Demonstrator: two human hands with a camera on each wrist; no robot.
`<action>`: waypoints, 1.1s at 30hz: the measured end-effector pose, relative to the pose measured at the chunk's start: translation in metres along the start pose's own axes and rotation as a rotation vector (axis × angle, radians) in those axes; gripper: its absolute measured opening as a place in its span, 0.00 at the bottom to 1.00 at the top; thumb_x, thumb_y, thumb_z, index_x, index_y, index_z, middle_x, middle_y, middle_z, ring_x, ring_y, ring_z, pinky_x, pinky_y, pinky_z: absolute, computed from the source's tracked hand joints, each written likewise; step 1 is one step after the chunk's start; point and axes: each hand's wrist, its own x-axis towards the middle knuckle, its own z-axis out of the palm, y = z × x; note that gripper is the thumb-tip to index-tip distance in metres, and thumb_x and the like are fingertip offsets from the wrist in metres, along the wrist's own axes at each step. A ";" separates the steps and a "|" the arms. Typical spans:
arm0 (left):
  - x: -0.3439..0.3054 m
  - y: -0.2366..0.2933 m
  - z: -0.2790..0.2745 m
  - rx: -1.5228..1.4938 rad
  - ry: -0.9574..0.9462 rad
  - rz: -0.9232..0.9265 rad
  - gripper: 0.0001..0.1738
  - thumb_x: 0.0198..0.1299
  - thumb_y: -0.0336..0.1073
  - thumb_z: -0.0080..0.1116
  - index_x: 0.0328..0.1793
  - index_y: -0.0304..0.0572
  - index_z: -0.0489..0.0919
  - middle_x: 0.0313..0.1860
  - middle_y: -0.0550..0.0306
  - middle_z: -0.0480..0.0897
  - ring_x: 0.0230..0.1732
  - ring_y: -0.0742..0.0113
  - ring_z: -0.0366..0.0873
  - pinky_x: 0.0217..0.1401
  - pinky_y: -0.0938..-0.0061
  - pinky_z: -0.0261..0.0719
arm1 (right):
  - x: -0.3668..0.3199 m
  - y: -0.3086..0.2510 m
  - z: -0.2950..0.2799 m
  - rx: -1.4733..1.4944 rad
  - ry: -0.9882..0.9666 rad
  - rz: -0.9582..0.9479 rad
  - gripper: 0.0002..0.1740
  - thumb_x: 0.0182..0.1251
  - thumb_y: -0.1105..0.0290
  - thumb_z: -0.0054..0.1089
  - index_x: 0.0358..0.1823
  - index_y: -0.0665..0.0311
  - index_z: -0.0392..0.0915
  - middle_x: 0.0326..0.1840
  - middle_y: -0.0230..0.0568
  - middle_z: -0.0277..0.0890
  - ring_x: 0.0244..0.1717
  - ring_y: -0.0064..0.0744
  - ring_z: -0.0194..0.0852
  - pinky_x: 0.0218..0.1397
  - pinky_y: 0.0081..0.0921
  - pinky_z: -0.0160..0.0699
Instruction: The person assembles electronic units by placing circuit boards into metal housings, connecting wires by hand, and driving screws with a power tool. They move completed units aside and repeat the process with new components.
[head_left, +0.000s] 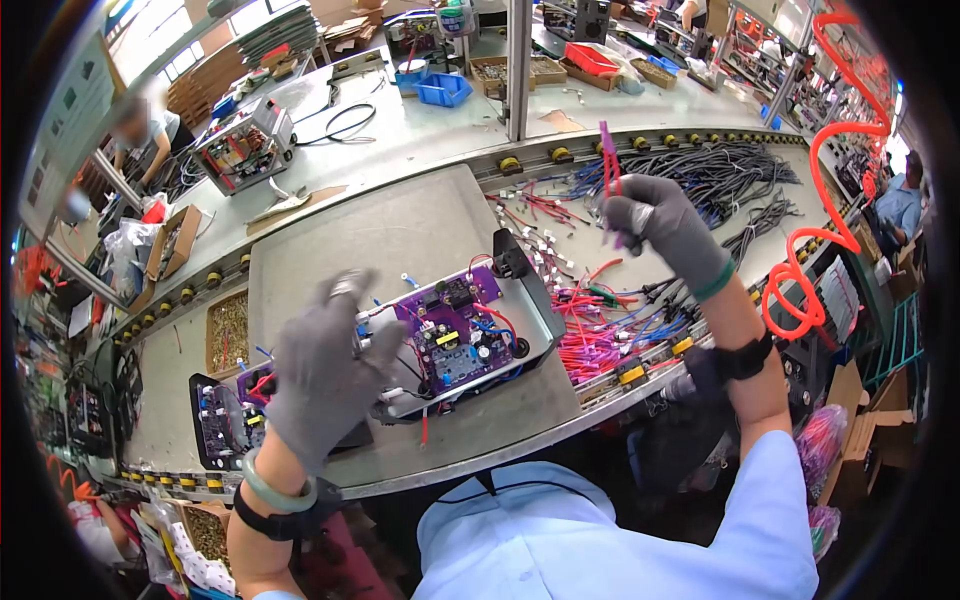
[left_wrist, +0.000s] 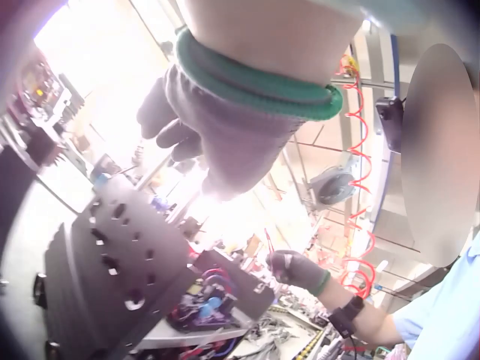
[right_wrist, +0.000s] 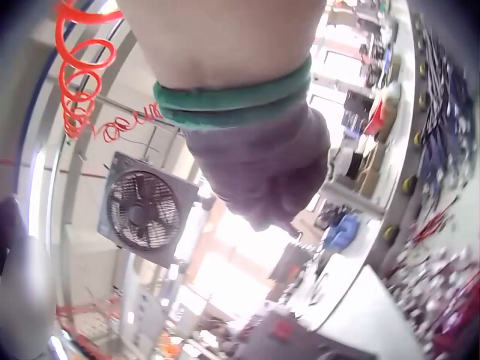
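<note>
My right hand (head_left: 665,225), in a grey glove with a green cuff, is raised over the wires at the right of the bench. Its curled fingers pinch a red and purple wire lead (head_left: 609,165), part of which sticks up above them. Blurred, my gloved left hand (head_left: 330,375) hovers at the left end of a metal housing (head_left: 545,310), its fingers apart and loosely bent. Inside that housing sits a purple circuit board (head_left: 460,335) with colored wires and small components. A black end panel (head_left: 510,255) stands at the housing's far right corner.
Black cables (head_left: 700,170) and pink-red wire leads (head_left: 600,340) lie in heaps on the right. Another board unit (head_left: 225,425) sits left of my left hand. A coiled red air hose (head_left: 800,290) hangs at the right. Behind the roller rail stands an open-framed machine (head_left: 245,150).
</note>
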 end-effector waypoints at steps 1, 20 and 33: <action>0.007 0.019 0.001 -0.288 -0.133 -0.119 0.27 0.63 0.42 0.64 0.61 0.29 0.74 0.52 0.43 0.80 0.47 0.59 0.81 0.50 0.66 0.76 | -0.004 -0.009 0.022 0.065 -0.026 -0.070 0.11 0.69 0.64 0.65 0.42 0.65 0.82 0.30 0.31 0.79 0.24 0.15 0.74 0.25 0.14 0.73; 0.002 -0.034 0.073 -0.605 0.086 -0.039 0.12 0.70 0.37 0.59 0.43 0.35 0.84 0.31 0.62 0.80 0.35 0.78 0.73 0.41 0.78 0.74 | 0.014 0.035 0.118 -0.691 -0.368 -0.746 0.11 0.52 0.77 0.69 0.39 0.56 0.86 0.36 0.39 0.84 0.41 0.38 0.82 0.44 0.33 0.80; 0.002 -0.033 0.076 -0.711 -0.033 -0.175 0.06 0.69 0.27 0.57 0.49 0.37 0.81 0.39 0.62 0.81 0.43 0.78 0.75 0.48 0.78 0.78 | 0.018 0.043 0.117 -0.618 -0.220 -0.632 0.11 0.47 0.74 0.72 0.35 0.53 0.86 0.39 0.35 0.80 0.46 0.41 0.78 0.48 0.36 0.77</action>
